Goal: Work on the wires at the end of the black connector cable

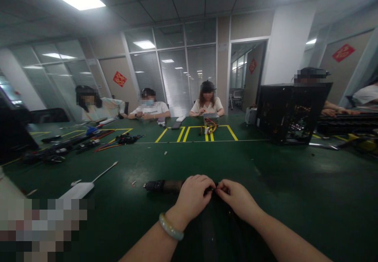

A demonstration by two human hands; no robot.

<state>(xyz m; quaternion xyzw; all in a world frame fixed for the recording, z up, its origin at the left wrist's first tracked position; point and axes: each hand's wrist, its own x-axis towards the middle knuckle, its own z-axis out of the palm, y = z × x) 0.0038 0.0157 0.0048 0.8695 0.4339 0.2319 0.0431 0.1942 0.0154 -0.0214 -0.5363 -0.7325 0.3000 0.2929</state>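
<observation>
A dark cylindrical tool with a narrow metal tip, looking like an electric screwdriver, lies across the green table in front of me, tip to the left. My left hand, with a pale bangle on the wrist, is curled over its right end, which is hidden. Close by, my right hand has thumb and finger pinched together. The fingertips of both hands meet at a small dark piece too small to name. I cannot tell whether it belongs to the tool.
Bundled cables and dark parts lie at the left. A white device with a cable sits nearer. Yellow tape marks the table's far side. A black computer case stands at the right. Several people sit around the table.
</observation>
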